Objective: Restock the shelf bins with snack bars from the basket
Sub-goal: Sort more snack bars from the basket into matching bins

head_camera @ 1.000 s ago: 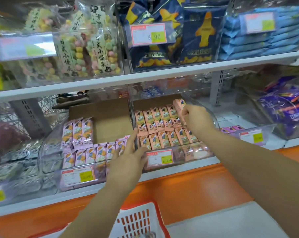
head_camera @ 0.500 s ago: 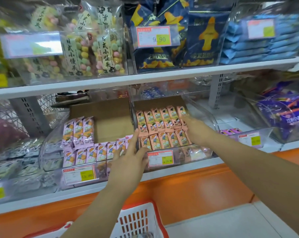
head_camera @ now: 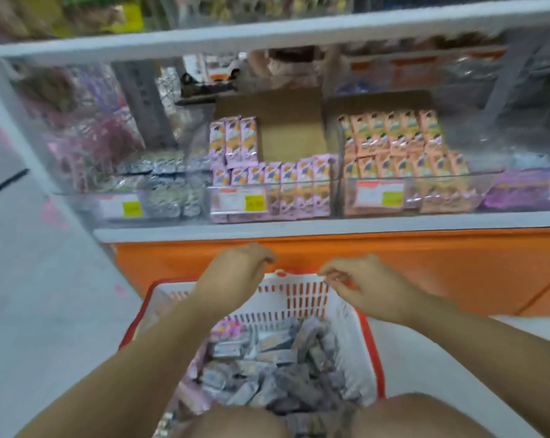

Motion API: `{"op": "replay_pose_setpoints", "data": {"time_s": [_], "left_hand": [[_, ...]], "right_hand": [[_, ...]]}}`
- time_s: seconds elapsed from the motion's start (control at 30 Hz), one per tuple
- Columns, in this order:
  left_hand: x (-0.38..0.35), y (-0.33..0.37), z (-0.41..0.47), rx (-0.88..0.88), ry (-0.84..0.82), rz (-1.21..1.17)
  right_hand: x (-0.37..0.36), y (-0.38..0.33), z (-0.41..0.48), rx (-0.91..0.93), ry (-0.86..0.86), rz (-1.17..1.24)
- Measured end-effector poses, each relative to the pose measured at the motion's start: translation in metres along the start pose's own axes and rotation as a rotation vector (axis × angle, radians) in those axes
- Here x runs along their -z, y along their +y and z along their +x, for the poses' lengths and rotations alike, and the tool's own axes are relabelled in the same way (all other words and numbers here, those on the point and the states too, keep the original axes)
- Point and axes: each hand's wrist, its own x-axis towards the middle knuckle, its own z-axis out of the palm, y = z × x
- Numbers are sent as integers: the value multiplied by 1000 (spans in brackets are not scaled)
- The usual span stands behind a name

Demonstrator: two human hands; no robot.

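You're hovering your left hand (head_camera: 235, 273) and right hand (head_camera: 362, 286) over the basket (head_camera: 356, 339) far rim, fingers loosely curled, empty I think (blurry); bars (head_camera: 267, 368) are lying nearer, below both.

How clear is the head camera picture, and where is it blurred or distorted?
Head view: motion blur smears the whole frame; the price tags are unreadable, and the snack bars in the basket are grey streaks. Head view: the wide lens leaves the upper shelf tilted and slightly bowed; lighting is even, without hard shadows.
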Motion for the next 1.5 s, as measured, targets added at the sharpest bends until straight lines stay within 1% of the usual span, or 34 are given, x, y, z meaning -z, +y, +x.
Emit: {"op": "replay_pose_setpoints", "data": {"time_s": [0.07, 0.13, 0.23, 0.33, 0.4, 0.47, 0.57, 0.63, 0.73, 0.8, 0.83, 0.97, 1.07, 1.17, 1.27, 1.33, 1.4, 1.47, 1.5], "left_hand": [[-15, -24, -24, 61, -41, -46], [-34, -48, -49, 115, -76, -86], [-67, -76, -82, 177, -250, -97], [-97, -91, -105, 218, -416, -81], [-112, -94, -113, 238, -512, -96], [-124, -95, -117, 252, -594, -136], [-135, -98, -118, 271, -699, -162], [-136, -103, -117, 282, -786, -172], [-136, -105, -117, 256, -966, -248], [-137, -102, -119, 255, -1074, -347], [-138, -99, -119, 250, -1115, -375], [-134, -95, -113, 232, -1209, -401], [-125, -91, -112, 161, -1294, -371], [-120, -82, -117, 140, -1283, -297], [-113, -72, -119, 150, -1177, -250], [-99, -73, -113, 231, -1051, -337], [-78, -76, -102, 328, -878, -506], [-51, -71, -86, 335, -679, -625], [-37, -66, -78, 320, -581, -646]], "right_hand": [[-26, 3, 2, -47, -67, 49], [-50, 11, 3, -86, -63, 28], [-83, 32, 1, -160, -44, -89], [-104, 43, -4, -239, -124, -96], [-115, 45, -8, -252, -165, -162], [-124, 47, -10, -241, -136, -245], [-132, 51, -8, -225, -42, -307], [-136, 55, -8, -209, -30, -371], [-135, 52, -5, -211, -108, -491], [-133, 48, -2, -254, -186, -517], [-131, 46, 1, -267, -192, -507], [-131, 45, 4, -278, -180, -484], [-128, 44, 3, -275, -188, -458], [-124, 43, 3, -262, -198, -403], [-118, 43, 2, -258, -254, -329], [-109, 39, 1, -249, -269, -218], [-92, 27, 1, -251, -283, -43], [-69, 5, 2, -258, -325, 148], [-56, -8, 3, -258, -335, 241]]}}
